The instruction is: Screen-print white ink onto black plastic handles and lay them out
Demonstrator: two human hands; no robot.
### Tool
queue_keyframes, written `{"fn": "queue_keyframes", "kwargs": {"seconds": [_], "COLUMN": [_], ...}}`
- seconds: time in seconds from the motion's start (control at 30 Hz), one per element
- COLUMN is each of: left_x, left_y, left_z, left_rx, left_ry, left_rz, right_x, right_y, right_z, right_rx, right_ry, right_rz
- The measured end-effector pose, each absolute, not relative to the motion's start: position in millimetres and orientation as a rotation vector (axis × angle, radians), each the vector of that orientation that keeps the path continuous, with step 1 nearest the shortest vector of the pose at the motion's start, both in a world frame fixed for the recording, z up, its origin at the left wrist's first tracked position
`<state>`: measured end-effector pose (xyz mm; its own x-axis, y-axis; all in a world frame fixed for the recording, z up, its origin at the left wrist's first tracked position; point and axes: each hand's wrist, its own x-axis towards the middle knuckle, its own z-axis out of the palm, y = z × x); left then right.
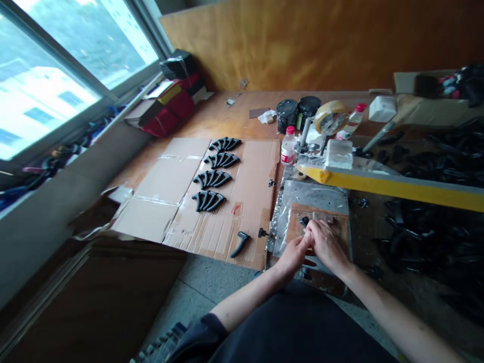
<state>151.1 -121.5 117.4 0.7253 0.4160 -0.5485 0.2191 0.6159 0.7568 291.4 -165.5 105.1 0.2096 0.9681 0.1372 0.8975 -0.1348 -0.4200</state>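
Note:
My left hand [297, 252] and my right hand [325, 243] meet over a brown board [297, 234], fingers closed together. Just past my fingertips shows the end of a black plastic part [303, 221]; most of it is hidden by the hands. Beneath the board lies a worn metal plate [313, 194]. To the left, on flattened cardboard [249, 196], rests a single curved black handle-like part [240, 244]. Farther back, similar curved parts sit in several neat groups, the nearest group [208, 200] closest to me.
A yellow-edged bar [397, 187] crosses above the bench, just beyond my hands. Behind it stand a red-capped bottle [288, 146], black tubs [286, 115] and a tape roll [331, 117]. Piles of black parts [412, 237] cover the right side. Red boxes [170, 108] sit by the window.

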Motion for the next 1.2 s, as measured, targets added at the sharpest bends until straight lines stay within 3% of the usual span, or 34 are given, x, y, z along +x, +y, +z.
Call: {"fn": "queue_keyframes", "kwargs": {"seconds": [0.23, 0.67, 0.8, 1.0, 1.2], "left_x": [135, 139, 132, 91, 52], "left_y": [-113, -117, -107, -57, -28], "left_z": [106, 81, 88, 115, 125], "left_rx": [1.434, 1.983, 1.788, 0.873, 0.659], "left_ry": [0.856, 0.972, 1.04, 0.898, 0.855], "left_rz": [0.053, 0.135, 0.287, 0.604, 0.707], "right_x": [320, 291, 306, 311, 288], "right_y": [-168, -185, -186, -175, -154], "right_z": [111, 94, 93, 88, 92], "right_rx": [-2.193, -2.138, -2.096, -2.041, -1.973], "right_ry": [-1.436, -1.605, -1.555, -1.548, -1.636], "right_rz": [0.184, 0.562, 0.518, 0.517, 0.607]}}
